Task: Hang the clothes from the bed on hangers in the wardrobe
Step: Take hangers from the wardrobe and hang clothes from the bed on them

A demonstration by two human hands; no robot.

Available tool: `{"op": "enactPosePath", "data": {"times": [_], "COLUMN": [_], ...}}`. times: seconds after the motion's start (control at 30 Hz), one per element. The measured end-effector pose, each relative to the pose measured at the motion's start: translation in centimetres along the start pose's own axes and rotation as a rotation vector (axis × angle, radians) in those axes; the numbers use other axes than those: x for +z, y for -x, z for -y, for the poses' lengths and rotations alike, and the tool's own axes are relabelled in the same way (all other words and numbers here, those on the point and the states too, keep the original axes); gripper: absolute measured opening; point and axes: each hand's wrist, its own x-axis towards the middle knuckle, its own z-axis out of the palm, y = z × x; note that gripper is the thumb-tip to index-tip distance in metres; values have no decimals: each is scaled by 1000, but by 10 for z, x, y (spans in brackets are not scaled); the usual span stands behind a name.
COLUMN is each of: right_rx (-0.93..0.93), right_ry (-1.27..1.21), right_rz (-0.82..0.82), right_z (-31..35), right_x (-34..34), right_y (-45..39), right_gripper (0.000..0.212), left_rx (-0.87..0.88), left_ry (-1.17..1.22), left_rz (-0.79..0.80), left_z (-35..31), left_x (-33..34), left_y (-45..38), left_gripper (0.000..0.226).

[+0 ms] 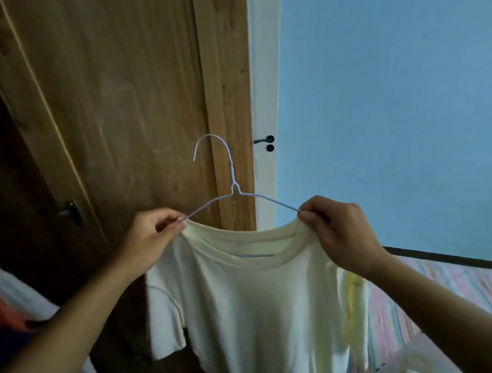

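Head view, looking forward and down. Centre of frame: a cream T-shirt, held up by its neckline and hanging straight down to the bottom edge at 6 o'clock. Threaded through the collar: a thin white wire hanger, hook upright and curling toward 9 o'clock, both sloping shoulders emerging from the neck opening; a short stretch of its lower bar visible inside the collar.

At 9 o'clock of the collar: the left hand, fingers curled, thumb and forefinger pinching the collar edge together with the hanger's left shoulder wire. At 3 o'clock of the collar: the right hand, likewise clenched in a pinch on the collar and the hanger's right shoulder wire. Both forearms bare, rising from the lower corners at 7 and 5 o'clock.

Behind the shirt, from 12 to about 10 o'clock: an open wooden wardrobe door, with a dark metal latch near its edge at 9 o'clock. Left of it, the dark wardrobe interior, with blurred white and orange fabric at 8 o'clock. Right of the door: a white frame strip bearing a small black handle, then a blue wall filling 1 to 3 o'clock. At 4 o'clock: a bed with a pastel striped sheet, dark rail along its upper edge.
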Motion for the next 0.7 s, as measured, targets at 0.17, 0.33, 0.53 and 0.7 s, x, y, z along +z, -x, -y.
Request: {"op": "enactPosePath", "data": {"times": [0.17,0.33,0.53,0.7], "right_rx": [173,291,416,523], "right_ry": [75,115,228,319], "right_rz": [66,31,-82,-162], "right_z": [-12,-11,1,22], "right_x": [-27,-53,-85,-108], "right_y": [10,36,82,123], "right_gripper": [16,14,14,19], "left_rx": [119,225,276,292], "left_ry": [62,139,196,245], "left_rz": [98,215,378,530], "left_z": [-22,-45,-60,-72], "left_x": [30,60,100,132], "left_y": [-10,-18,-22,-17], "left_gripper": [12,9,8,14]}}
